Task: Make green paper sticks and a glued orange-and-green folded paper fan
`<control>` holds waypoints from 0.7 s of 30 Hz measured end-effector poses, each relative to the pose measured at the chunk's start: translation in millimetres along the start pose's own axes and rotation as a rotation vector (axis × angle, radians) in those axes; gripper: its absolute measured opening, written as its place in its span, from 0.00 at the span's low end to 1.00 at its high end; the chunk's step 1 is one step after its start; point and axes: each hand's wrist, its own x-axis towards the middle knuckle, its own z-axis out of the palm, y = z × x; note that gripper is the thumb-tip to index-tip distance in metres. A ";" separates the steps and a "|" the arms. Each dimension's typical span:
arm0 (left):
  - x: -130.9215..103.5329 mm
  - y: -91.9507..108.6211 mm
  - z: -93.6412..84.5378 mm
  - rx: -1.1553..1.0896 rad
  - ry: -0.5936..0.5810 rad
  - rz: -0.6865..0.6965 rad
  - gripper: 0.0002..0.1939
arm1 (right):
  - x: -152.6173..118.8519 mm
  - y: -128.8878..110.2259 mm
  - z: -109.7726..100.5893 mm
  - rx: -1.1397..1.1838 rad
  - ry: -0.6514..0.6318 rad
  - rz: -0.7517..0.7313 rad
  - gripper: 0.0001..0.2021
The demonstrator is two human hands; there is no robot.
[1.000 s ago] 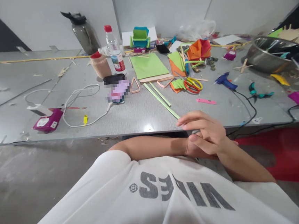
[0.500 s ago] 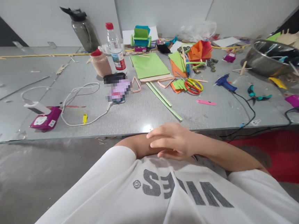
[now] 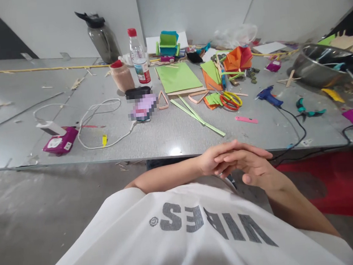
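My left hand (image 3: 210, 159) reaches across from the left in front of my body, its fingers stretched out to the right. Over it lies my right hand (image 3: 256, 167), fingers extended to the left and overlapping it, so part of the left hand is hidden. Neither hand shows anything held. Closest on the table are two light green paper strips (image 3: 215, 129) that cross each other, and a pink cutter (image 3: 246, 120). Behind the strips lies a green sheet (image 3: 179, 77) on a tan board, with folded triangle frames (image 3: 198, 96) and red-and-yellow scissors (image 3: 231, 101) near it.
A blue glue gun (image 3: 269, 96) with its cord and a teal clamp (image 3: 310, 110) lie right, beside a metal pot (image 3: 305, 65). A plastic bottle (image 3: 141, 65), a phone (image 3: 143, 107) on a white cable and a purple power adapter (image 3: 60, 142) stand left.
My left hand has come into view from behind my right forearm, and my right hand has shifted right onto it. The green strips, earlier side by side, now cross. The view has shifted slightly.
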 end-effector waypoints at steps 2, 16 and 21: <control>-2.0 2.3 -5.7 -0.140 -0.124 0.014 0.37 | -13.6 2.0 -11.5 0.014 0.003 0.030 0.30; -54.8 38.2 -84.9 0.127 0.160 0.249 0.17 | 42.5 11.5 -72.7 -0.650 0.933 0.172 0.14; -16.7 54.8 -153.1 0.598 0.187 0.182 0.12 | 119.9 20.2 -145.0 -1.057 0.343 0.225 0.19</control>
